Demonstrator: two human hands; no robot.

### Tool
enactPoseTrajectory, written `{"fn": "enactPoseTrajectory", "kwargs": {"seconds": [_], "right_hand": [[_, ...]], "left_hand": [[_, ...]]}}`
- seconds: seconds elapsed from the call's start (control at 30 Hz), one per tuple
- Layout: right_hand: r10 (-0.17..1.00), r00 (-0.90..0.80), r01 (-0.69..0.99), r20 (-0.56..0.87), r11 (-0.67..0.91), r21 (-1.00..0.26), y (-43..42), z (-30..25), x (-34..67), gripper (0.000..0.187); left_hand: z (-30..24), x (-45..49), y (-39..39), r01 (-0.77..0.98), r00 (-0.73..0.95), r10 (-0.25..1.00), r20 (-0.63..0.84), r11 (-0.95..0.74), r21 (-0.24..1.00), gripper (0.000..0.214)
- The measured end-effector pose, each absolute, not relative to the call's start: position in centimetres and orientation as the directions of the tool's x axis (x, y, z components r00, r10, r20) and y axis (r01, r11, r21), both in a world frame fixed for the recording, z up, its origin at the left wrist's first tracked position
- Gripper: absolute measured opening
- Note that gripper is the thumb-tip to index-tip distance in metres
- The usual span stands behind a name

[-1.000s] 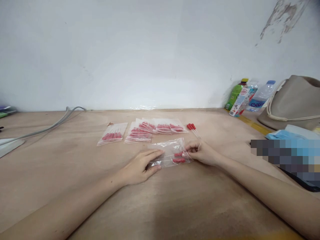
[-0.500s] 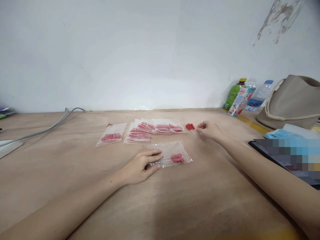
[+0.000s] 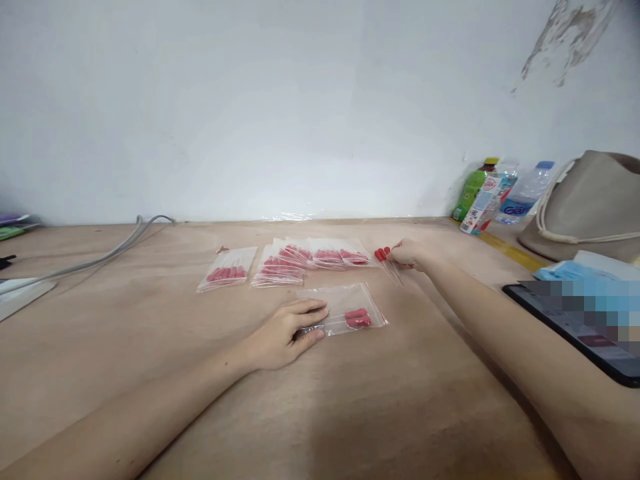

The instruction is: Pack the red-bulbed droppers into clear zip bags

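The right hand is curling its fingers in against the loose red-capped droppers at the right end of the row; whether it is actually pinching one cannot be told from here. The left hand is lying released and flat, fingers stretched out, pinning the left end of the clear bag, which is holding a couple of red-capped droppers and sitting just in front of the filled bags on the wooden table. The thin stems are looking fragile: a tight or skewed pinch could snap one, and a brushing knuckle could be sending the others rolling toward the bottles.
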State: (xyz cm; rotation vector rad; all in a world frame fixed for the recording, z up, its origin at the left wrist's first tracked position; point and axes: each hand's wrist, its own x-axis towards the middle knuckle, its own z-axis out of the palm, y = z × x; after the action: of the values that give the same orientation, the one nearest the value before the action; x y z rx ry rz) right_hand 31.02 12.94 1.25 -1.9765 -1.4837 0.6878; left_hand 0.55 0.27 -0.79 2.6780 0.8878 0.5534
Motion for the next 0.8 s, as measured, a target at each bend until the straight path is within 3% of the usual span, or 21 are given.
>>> {"fn": "enactPoseTrajectory", "kwargs": {"seconds": [0.2,0.4,0.6,0.7,0.8], "right_hand": [[0.977,0.208,0.438,0.055,-0.042,-0.898,10.3,1.1,31.5,0.005],[0.953,0.291,0.038,0.084,0.076,-0.996,5.2,-1.0,29.4,0.03],[0.95,0.307,-0.098,0.059,0.093,-0.991,3.7,-1.8,27.5,0.033],[0.977,0.212,-0.166,-0.016,0.02,-0.986,3.1,-1.9,27.1,0.023],[0.999,0.028,-0.092,-0.034,-0.031,-0.995,2.5,-1.8,27.7,0.02]], "left_hand": [[-0.8,0.6,0.1,0.519,0.738,0.619,0.27,-0.775,0.361,0.039],[-0.8,0.5,0.2,0.536,0.732,0.633,0.251,-0.763,0.362,0.04],[-0.8,0.5,0.1,0.537,0.729,0.637,0.25,-0.759,0.368,0.039],[-0.7,0.5,0.0,0.544,0.721,0.646,0.251,-0.752,0.371,0.041],[-0.7,0.5,-0.1,0.553,0.702,0.661,0.264,-0.74,0.384,0.047]]}}
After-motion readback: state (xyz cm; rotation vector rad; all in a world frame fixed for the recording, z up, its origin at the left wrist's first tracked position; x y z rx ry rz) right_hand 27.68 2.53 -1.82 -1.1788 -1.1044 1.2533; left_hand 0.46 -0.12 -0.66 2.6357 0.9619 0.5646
